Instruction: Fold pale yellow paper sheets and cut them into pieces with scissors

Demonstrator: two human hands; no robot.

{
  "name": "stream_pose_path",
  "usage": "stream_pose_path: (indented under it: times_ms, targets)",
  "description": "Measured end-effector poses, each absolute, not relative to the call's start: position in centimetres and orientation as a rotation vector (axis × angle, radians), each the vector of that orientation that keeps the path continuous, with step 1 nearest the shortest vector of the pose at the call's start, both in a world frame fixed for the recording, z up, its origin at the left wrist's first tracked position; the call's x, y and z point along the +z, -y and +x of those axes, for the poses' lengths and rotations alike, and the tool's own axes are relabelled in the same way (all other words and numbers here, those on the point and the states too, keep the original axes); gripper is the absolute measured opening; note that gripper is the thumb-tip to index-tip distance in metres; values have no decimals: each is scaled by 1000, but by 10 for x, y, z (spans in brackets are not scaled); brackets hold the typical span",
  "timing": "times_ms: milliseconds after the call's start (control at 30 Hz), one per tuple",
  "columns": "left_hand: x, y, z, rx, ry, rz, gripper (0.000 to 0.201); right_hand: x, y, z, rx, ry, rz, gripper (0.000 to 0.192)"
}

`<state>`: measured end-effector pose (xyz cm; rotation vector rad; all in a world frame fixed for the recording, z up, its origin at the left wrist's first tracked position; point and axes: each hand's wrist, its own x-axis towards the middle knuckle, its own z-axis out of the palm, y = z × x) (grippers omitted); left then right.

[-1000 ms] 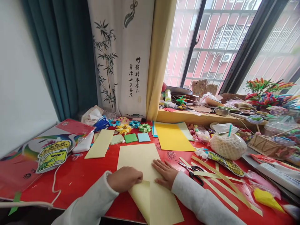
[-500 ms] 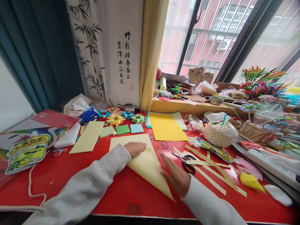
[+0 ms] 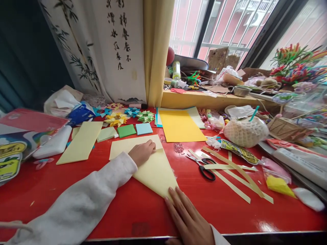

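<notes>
A folded sheet of pale yellow paper lies on the red table, one corner pointing toward me. My left hand is closed, its curled fingers pressing on the paper's upper part beside a small folded edge. Flat over the near corner rests my right hand, fingers stretched out and hiding the tip. To the right of the paper are scissors with black handles, lying among several cut paper strips.
Small paper stacks, a green one among them, and folded paper stars sit behind. A yellow sheet tops other sheets at centre. A net-wrapped round container with a straw stands right. Craft supplies crowd the windowsill.
My right hand has come down and toward me onto the paper's near corner, which now lies flatter. My left hand's fingers have curled in. The view has tilted down.
</notes>
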<state>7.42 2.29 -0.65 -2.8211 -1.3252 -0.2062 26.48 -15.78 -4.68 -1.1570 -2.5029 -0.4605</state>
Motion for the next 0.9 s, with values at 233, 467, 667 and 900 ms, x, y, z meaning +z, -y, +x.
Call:
stream_pose_path:
  times_ms: [233, 467, 667, 900]
  targets:
    - [-10, -29, 76, -227, 1305, -2788, 21, -49, 159, 268, -627, 2475, -1158, 43]
    - [-8, -32, 79, -183, 1316, -2800, 23, -59, 162, 259, -574, 2333, -1253, 48]
    - [-4, -34, 82, -120, 1335, -2791, 26, -75, 157, 254, -723, 2120, -1163, 51]
    - [-5, -35, 82, -79, 1283, -2765, 25, -67, 167, 255, -625, 2264, -1279, 46]
